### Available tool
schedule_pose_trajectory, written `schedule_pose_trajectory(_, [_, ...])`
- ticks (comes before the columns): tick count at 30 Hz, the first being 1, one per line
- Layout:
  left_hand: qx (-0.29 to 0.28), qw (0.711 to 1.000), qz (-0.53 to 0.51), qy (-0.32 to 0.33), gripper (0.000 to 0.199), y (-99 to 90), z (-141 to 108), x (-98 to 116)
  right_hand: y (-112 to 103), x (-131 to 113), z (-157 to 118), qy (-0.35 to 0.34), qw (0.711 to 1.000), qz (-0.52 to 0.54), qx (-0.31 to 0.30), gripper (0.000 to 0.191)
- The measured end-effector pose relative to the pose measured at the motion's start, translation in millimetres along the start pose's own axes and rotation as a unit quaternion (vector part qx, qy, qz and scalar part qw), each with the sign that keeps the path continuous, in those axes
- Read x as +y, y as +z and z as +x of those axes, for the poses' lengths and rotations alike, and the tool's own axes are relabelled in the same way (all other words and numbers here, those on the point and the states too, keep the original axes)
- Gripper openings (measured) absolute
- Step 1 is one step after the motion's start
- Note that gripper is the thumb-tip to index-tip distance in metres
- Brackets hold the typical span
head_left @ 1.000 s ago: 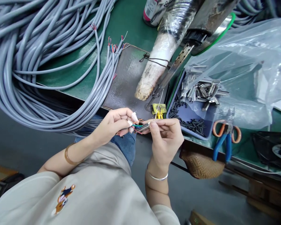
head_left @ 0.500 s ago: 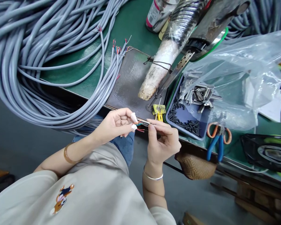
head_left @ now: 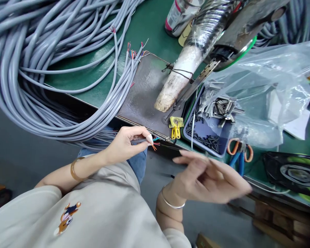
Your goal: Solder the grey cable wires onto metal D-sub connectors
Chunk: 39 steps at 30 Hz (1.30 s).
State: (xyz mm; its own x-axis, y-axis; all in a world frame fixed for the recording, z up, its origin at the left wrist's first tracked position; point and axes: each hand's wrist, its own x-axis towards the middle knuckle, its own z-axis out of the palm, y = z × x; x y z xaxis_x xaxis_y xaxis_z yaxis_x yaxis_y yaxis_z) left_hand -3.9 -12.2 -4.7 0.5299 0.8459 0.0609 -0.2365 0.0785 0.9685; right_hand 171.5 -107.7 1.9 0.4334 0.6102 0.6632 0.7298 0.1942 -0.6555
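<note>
My left hand (head_left: 131, 141), with white covers on the thumb and finger tips, pinches a bunch of thin coloured wires (head_left: 155, 146). Their orange and red ends fan out past the fingertips. Just beyond them, at the table's front edge, lies a narrow metal connector (head_left: 161, 137) with a row of contacts; the fingers partly hide its left end. My right hand (head_left: 209, 177) is in the air to the right, apart from the wires and smeared by motion. Whether its fingers hold anything is unclear. A thin pale strand (head_left: 193, 120) runs down toward it over the tray's left side.
Thick grey cables (head_left: 12, 69) hang over the table's left side. A soldering iron-like metal rod (head_left: 196, 81) and a wrapped tube (head_left: 174, 86) slant over a dark plate (head_left: 144, 93). Right are a yellow clip (head_left: 176, 131), a blue tray (head_left: 212, 151) of metal and black pieces, and pliers (head_left: 239, 158).
My right hand has let go of the connector and moved right and toward me. The left hand keeps its pinch on the wires, shifted slightly. The pale strand now hangs beside the tray.
</note>
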Motion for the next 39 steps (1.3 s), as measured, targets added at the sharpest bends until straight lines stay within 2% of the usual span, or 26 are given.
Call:
schedule_pose_trajectory(5, [-0.009, 1.0, 0.012, 0.007, 0.009, 0.4, 2, -1, 16, -7, 12, -0.066, 0.989, -0.059, -0.115, 0.02])
schedule_pose_trajectory(8, [-0.026, 0.999, -0.041, -0.005, 0.008, -2.5, 4, -3, 18, -7, 16, -0.078, 0.984, -0.038, -0.154, 0.021])
schedule_pose_trajectory(13, [-0.082, 0.974, -0.195, -0.083, 0.025, -12.5, 6, -11, 20, -8, 9, -0.105, 0.986, -0.022, -0.128, 0.021])
schedule_pose_trajectory(15, [-0.085, 0.969, -0.209, -0.097, 0.028, -15.0, 6, -13, 22, -8, 6, -0.123, 0.986, -0.027, -0.113, 0.021])
schedule_pose_trajectory(19, [-0.085, 0.971, -0.208, -0.078, 0.025, -16.3, 6, -12, 25, -7, 3, -0.145, 0.985, -0.026, -0.089, 0.021])
schedule_pose_trajectory(23, [-0.091, 0.973, -0.2, -0.074, 0.023, -16.1, 7, -8, 26, -4, 3, -0.131, 0.988, -0.022, -0.075, 0.021])
schedule_pose_trajectory(27, [-0.051, 0.983, -0.149, -0.098, 0.022, -9.7, 10, -1, 31, 1, 4, -0.078, 0.994, -0.013, -0.076, 0.02])
schedule_pose_trajectory(32, [0.016, 0.99, -0.091, -0.105, 0.023, 5.5, 17, 4, 41, 10, 2, -0.058, 0.994, 0.006, -0.097, 0.019])
schedule_pose_trajectory(36, [0.083, 0.993, -0.039, -0.074, 0.021, 14.6, 25, 3, 45, 14, 5, -0.047, 0.994, 0.015, -0.101, 0.016])
schedule_pose_trajectory(39, [0.113, 0.993, 0.007, -0.045, 0.017, 18.1, 31, 2, 47, 14, 10, -0.047, 0.994, 0.014, -0.096, 0.016])
